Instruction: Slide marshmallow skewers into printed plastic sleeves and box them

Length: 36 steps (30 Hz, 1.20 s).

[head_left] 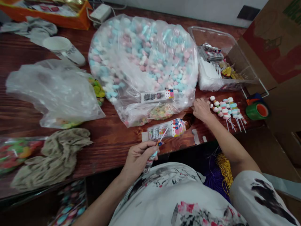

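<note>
My left hand (140,154) is closed around a bagged marshmallow skewer (150,160), whose white stick points up past the fingertips. It is held low, in front of the table edge. My right hand (202,110) rests on the table with its fingers bent together beside a bundle of brown-gold twist ties (188,120); what the fingertips pinch, if anything, is hidden. Between the hands lies a stack of printed clear bags (164,129). Several unwrapped marshmallow skewers (225,108) lie just right of my right hand.
A large bag of pastel marshmallows (145,53) fills the back middle. A clear plastic bin (235,56) stands at right, near a roll of green tape (256,111). Left are a plastic bag (54,91), a white mug (63,50) and a crumpled cloth (56,160).
</note>
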Motion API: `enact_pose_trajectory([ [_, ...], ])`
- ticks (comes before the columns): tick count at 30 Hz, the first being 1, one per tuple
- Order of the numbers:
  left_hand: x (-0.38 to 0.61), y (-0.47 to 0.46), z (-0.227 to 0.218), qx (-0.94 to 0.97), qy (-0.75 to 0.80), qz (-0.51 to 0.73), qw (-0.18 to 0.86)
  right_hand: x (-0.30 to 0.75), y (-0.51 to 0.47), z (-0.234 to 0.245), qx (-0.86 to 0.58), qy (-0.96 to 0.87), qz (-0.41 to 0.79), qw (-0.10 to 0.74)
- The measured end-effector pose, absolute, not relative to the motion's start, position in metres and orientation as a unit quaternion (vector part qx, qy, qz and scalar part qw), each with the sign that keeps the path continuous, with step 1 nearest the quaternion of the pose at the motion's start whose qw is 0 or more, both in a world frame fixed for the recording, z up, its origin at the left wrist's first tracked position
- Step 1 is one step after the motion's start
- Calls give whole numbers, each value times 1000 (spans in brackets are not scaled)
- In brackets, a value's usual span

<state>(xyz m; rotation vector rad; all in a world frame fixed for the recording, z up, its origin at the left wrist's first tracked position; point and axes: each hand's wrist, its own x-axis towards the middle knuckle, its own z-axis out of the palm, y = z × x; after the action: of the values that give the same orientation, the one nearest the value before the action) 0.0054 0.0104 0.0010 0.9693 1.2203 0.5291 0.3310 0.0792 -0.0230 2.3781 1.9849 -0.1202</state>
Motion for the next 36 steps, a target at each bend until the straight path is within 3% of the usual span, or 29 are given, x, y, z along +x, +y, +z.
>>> enact_pose_trajectory([
  [6, 5, -3, -3, 411, 534, 257, 692, 341, 33, -3, 824, 553, -19, -120],
  [9, 11, -5, -7, 412, 520, 265, 700, 295, -12, 5, 751, 502, -110, -414],
  [12, 21, -4, -10, 420, 491, 287, 707, 221, -48, 3, 640, 508, -254, -517],
  [16, 27, -5, -10, 462, 459, 334, 681, 162, -54, -10, 562, 591, -268, -513],
  [23, 10, -14, -19, 494, 419, 375, 663, 166, -43, -24, 496, 600, -342, -526],
  [36, 15, -12, -22, 302, 459, 376, 746, 165, -42, -31, 530, 641, -311, -460],
])
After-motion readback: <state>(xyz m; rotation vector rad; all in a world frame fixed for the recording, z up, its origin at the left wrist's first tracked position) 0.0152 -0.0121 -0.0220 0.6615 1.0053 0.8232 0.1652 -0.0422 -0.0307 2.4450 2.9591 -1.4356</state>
